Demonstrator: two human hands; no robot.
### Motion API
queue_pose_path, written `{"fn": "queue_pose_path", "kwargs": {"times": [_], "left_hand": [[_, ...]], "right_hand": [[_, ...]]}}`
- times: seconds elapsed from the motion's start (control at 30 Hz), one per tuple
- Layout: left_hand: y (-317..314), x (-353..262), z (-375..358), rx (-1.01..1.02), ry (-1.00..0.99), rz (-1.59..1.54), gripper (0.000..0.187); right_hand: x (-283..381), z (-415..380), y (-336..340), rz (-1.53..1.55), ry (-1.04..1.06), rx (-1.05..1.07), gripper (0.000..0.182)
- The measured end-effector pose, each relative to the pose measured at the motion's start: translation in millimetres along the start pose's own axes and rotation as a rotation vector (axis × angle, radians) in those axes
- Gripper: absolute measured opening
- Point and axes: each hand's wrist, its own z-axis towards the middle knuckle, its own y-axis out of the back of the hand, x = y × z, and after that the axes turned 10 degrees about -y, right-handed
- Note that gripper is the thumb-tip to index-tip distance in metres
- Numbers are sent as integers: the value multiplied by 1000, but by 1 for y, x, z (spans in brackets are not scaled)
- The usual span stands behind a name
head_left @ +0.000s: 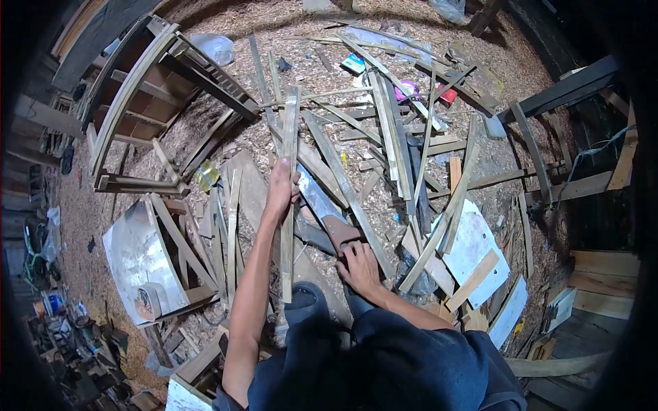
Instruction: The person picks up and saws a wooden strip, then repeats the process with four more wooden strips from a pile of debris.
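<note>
My left hand (279,188) is closed around a long wooden slat (290,127), which points away from me with its near end by my knee. A handsaw with a brown handle (337,229) and a shiny blade (314,194) lies slanted just right of the slat. At the rear of that handle is my right hand (359,266), its fingers curled onto the grip. Part of the blade passes behind the slat and my left fingers, so its tip is hidden.
Loose slats (346,178) lie crisscrossed on the shaving-covered ground (226,82). A wooden frame (130,103) stands at upper left, above a white-topped box (140,250) carrying a round container (152,301). White board pieces (476,246) lie at right, with dark beams (562,89) beyond.
</note>
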Motion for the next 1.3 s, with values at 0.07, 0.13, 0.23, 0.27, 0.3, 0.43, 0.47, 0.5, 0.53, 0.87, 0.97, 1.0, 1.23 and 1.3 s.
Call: {"fn": "queue_pose_path", "kwargs": {"times": [0.07, 0.13, 0.23, 0.27, 0.3, 0.43, 0.47, 0.5, 0.53, 0.87, 0.97, 1.0, 1.23, 1.3], "left_hand": [[-3, 0, -3, -62, 28, 66, 49], [-6, -3, -5, -125, 55, 135, 56], [-11, -6, -8, -149, 113, 122, 61], [-10, -6, -8, -149, 114, 121, 61], [-10, -7, -8, -126, 121, 137, 60], [-15, -11, -9, -105, 121, 151, 59], [-15, -13, -10, -106, 122, 152, 59], [-15, -15, -11, -75, 94, 182, 59], [-15, -15, -12, -45, 68, 211, 59], [4, -19, -10, -20, 124, 202, 56], [13, -11, -12, -12, 163, 204, 59], [14, -8, -13, -41, 171, 253, 59], [27, 24, -9, 41, 201, 540, 66], [30, 37, -5, 52, 126, 668, 70]], "right_hand": [[-1, 2, -2, 11, 6, -46, 33], [-1, 5, -5, 25, 13, -92, 35], [-2, 5, -5, 29, -41, -21, 35], [-2, 5, -5, 22, -48, -11, 36], [-2, 5, -5, 15, -55, -1, 36], [-7, 7, -6, 64, -56, -26, 35], [-7, 8, -6, 147, -143, 3, 33], [-8, 9, -4, 229, -229, 32, 30], [-9, 10, -3, 230, -230, 33, 30], [-6, 5, 24, 1036, -324, -98, 16], [0, 12, 23, 1049, -269, -163, 17], [5, 15, 27, 1029, -235, -206, 18], [11, 41, 35, 837, -148, -147, 23], [5, 49, 32, 781, -109, -146, 24]]}}
